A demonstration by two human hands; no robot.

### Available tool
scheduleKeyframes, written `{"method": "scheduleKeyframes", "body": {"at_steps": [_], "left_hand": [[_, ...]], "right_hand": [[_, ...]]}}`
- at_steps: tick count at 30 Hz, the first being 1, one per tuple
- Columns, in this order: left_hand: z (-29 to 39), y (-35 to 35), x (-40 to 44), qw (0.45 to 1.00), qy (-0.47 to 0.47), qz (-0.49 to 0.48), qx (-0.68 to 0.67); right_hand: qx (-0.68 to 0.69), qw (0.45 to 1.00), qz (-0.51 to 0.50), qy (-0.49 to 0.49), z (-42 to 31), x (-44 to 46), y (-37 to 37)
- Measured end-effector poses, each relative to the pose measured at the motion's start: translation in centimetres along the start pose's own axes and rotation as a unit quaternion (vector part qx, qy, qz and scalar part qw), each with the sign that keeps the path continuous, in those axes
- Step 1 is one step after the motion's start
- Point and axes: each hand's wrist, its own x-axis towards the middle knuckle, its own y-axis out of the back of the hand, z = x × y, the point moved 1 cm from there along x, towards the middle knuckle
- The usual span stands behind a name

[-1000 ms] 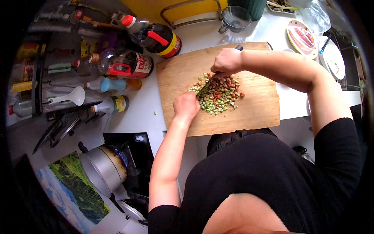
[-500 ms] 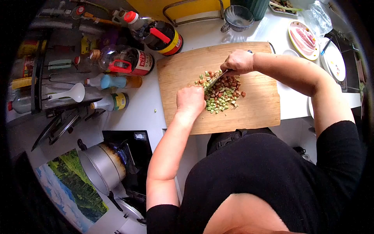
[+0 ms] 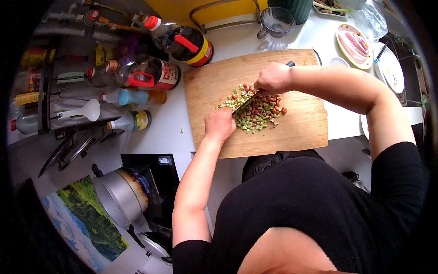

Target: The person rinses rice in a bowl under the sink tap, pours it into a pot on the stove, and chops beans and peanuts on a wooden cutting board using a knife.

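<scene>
A wooden cutting board (image 3: 301, 123) carries a pile of chopped green and reddish-brown pieces (image 3: 260, 112). My right hand (image 3: 273, 78) is wrapped round the handle of a knife (image 3: 244, 103), whose dark handle end sticks out past the fist. The blade slants down to the left across the pile. At its far end my left hand (image 3: 220, 124) is closed against the blade's tip, at the left edge of the pieces. Its fingertips are mostly hidden.
Large bottles (image 3: 194, 45) and smaller ones stand at the left. A pot (image 3: 119, 198) sits on the stove at lower left. Behind the board is a glass cup (image 3: 277, 22); plates, one with meat (image 3: 353, 45), lie at the right.
Both hands and the knife first shifted, my right hand to the right, then moved back a little leftward. The blade now lies lower across the pieces.
</scene>
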Motion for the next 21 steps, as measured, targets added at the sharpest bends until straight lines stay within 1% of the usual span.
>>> {"method": "scheduleKeyframes", "body": {"at_steps": [2, 3, 4, 6, 8, 10, 11, 12, 14, 15, 16, 18, 19, 20, 21], "left_hand": [[1.0, 0.6, 1.1, 0.992, 0.034, -0.097, 0.074], [1.4, 1.0, 1.4, 0.992, 0.002, -0.09, 0.084], [2.4, 2.0, 1.6, 0.992, 0.002, -0.091, 0.084], [4.4, 3.6, 2.3, 0.979, 0.015, -0.144, 0.143], [4.3, 2.9, 1.9, 0.979, 0.03, -0.14, 0.148], [2.2, 0.2, 0.4, 0.987, 0.052, -0.093, 0.117], [1.4, -0.5, -0.3, 0.997, 0.033, -0.031, 0.058], [0.8, -0.7, -0.5, 0.997, 0.029, -0.031, 0.057], [0.2, -0.7, -1.3, 0.999, -0.001, 0.043, -0.004], [0.2, -0.7, -1.5, 0.998, -0.004, 0.056, -0.034], [0.2, -0.7, -1.6, 0.998, -0.003, 0.055, -0.033], [0.3, -0.6, -1.4, 0.999, -0.01, 0.041, -0.005], [0.7, -0.4, -1.0, 0.999, -0.01, 0.041, -0.005], [1.3, -0.4, -0.3, 0.999, 0.012, -0.024, 0.043], [1.9, -0.2, 0.4, 0.991, 0.035, -0.088, 0.091]], "right_hand": [[0.049, 0.996, 0.069, 0.024, 1.1, -0.6, -1.2], [0.054, 0.997, 0.056, 0.013, 1.3, -0.8, -1.3], [0.055, 0.997, 0.056, 0.013, 1.7, -1.0, -1.7], [0.075, 0.99, 0.114, 0.044, 2.3, -1.4, -2.1], [0.075, 0.988, 0.122, 0.051, 2.6, -1.1, -2.4], [0.031, 0.995, 0.073, 0.055, 1.3, -0.6, -1.3], [0.006, 0.997, 0.06, 0.05, 0.5, -0.3, -0.4], [0.006, 0.997, 0.061, 0.047, 0.0, -0.2, 0.4], [-0.022, 0.998, 0.036, 0.047, -1.4, 0.1, 1.8], [-0.046, 0.999, -0.007, -0.003, -2.4, 0.1, 2.5], [-0.044, 0.999, -0.006, -0.003, -2.5, 0.1, 2.4], [-0.012, 1.0, -0.013, -0.004, -2.1, -0.1, 1.9], [-0.008, 1.0, 0.009, 0.015, -1.1, -0.2, 0.7], [-0.01, 1.0, 0.009, 0.015, 0.0, -0.6, -0.6], [0.016, 0.999, 0.038, 0.022, 0.5, -1.1, -1.0]]}}
